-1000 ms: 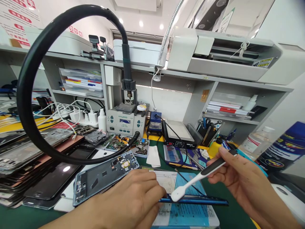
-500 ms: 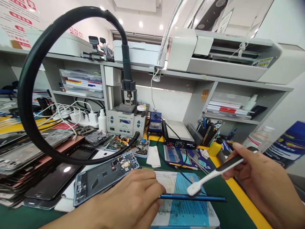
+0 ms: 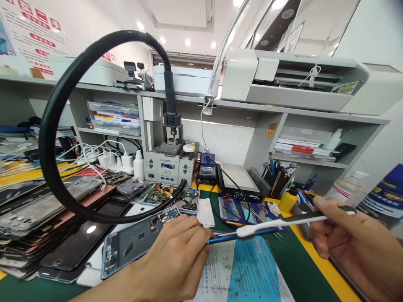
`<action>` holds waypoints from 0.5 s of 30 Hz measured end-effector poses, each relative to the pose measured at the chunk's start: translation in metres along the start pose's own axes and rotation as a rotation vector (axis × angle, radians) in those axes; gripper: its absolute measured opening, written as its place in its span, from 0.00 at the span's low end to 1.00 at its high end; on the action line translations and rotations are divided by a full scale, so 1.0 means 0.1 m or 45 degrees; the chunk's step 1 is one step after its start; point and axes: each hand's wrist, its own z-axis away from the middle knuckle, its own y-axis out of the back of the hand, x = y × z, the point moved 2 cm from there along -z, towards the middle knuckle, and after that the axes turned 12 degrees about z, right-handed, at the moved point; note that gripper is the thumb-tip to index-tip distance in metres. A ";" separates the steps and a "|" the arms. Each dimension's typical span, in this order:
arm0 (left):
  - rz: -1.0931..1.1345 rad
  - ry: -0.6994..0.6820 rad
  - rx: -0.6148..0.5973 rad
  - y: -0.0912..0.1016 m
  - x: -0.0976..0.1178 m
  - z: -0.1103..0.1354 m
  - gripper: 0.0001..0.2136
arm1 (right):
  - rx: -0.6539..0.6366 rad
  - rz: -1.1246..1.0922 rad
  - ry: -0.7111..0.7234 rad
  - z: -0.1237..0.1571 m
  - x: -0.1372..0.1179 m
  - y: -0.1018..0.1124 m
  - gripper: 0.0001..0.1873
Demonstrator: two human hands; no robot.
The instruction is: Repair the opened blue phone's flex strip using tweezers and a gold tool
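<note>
My left hand (image 3: 179, 251) is closed on one end of a thin blue phone (image 3: 222, 238), seen nearly edge-on; whether it is whole or only a frame, I cannot tell. A toothbrush (image 3: 270, 224) with a white and black handle is gripped by my right hand (image 3: 352, 243), between thumb and fingers. Its head lies against the phone's long edge, the bristles hidden below it. Beneath both is a stained white and blue pad (image 3: 248, 268). An opened phone housing (image 3: 135, 243) rests just left of my left hand, which partly covers it.
Stacked phone parts (image 3: 63, 226) fill the left side under a large black hose loop (image 3: 47, 138). A hot-air station (image 3: 168, 167), a small heating plate (image 3: 237, 178) and a tray of circuit boards (image 3: 163, 195) stand behind. Bottles (image 3: 288, 200) line the right.
The phone's far end has risen and tilted upward. The toothbrush head has slid left along its edge, and the handle lies flatter. The camera view has shifted slightly.
</note>
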 end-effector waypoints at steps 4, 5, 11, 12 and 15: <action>-0.115 -0.101 0.052 0.01 -0.01 -0.01 0.10 | -0.053 0.007 -0.023 -0.02 0.05 0.03 0.19; -0.139 -0.120 0.056 0.01 -0.01 -0.02 0.10 | -0.053 0.013 -0.021 -0.03 0.06 0.04 0.20; -0.213 -0.080 0.096 0.00 -0.04 0.00 0.09 | -0.072 0.051 -0.041 -0.07 0.06 0.04 0.21; -0.220 -0.072 0.120 0.00 -0.04 0.01 0.09 | -0.071 0.065 -0.043 -0.07 0.06 0.03 0.21; -0.249 -0.062 0.187 0.01 -0.05 0.02 0.09 | -0.064 0.117 -0.058 -0.06 0.06 0.00 0.22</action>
